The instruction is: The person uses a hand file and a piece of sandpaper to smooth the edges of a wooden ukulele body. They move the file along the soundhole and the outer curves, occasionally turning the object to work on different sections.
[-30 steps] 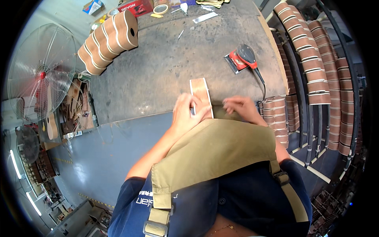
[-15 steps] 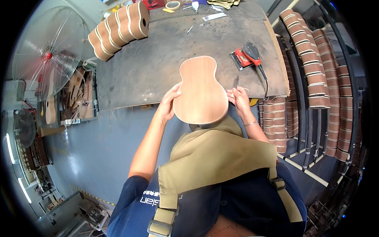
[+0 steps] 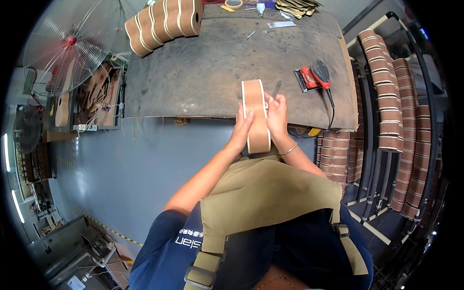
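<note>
I hold a small wooden guitar body [image 3: 256,94] on edge at the bench front, its tan side with white binding facing up. My left hand [image 3: 240,130] grips it from the left, thumb pressed on the side. My right hand [image 3: 276,118] is closed beside its right edge, holding a thin, dark blade-like tool [image 3: 277,88] that points away from me, its handle hidden by the fingers. A red and grey electric sander [image 3: 314,75] lies on the bench to the right, its cord hanging over the front.
The dark bench top [image 3: 193,82] carries stacked guitar bodies [image 3: 164,24] at back left, tape [image 3: 233,4], papers and small items at the back. A large fan [image 3: 58,43] and shelving stand left. Racks of bodies [image 3: 403,135] fill the right. Blue floor [image 3: 121,179] shows below.
Half a second ago the body's broad flat face was turned up; now its narrow side is up. My hands have moved closer together.
</note>
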Demonstrator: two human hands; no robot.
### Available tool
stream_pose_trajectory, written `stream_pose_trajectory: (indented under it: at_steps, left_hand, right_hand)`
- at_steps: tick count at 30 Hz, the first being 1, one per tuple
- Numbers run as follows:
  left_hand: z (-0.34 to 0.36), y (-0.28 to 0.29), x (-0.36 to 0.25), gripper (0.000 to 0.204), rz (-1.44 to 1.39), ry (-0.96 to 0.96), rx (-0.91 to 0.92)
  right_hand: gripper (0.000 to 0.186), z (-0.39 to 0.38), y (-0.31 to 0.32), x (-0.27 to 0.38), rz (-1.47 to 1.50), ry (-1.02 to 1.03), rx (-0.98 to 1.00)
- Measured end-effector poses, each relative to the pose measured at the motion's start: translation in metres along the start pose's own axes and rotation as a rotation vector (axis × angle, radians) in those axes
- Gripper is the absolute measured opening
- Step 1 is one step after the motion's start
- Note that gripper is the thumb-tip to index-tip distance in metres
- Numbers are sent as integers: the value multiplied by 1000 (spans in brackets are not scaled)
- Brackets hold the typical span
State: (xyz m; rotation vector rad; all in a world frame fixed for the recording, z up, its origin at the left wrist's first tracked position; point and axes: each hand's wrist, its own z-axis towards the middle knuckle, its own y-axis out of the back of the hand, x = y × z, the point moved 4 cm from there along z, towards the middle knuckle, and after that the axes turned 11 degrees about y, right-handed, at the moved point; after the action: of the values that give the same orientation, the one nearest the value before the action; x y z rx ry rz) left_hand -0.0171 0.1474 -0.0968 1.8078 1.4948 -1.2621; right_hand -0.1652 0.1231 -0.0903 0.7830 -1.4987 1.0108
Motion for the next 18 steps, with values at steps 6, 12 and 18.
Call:
stream_pose_trajectory:
  at_steps: [6, 12, 18]
  left_hand:
    - [-9, -2, 10, 98, 339, -59, 4]
    - [6, 12, -14, 104, 292, 95, 12]
    - [58, 43, -65, 113, 762, -82, -182]
  right_hand:
    - [20, -11, 27, -51, -186, -11, 10]
    - [17, 25, 47, -34, -190, -41, 149]
    - [15, 103, 47, -3, -409, 35, 312]
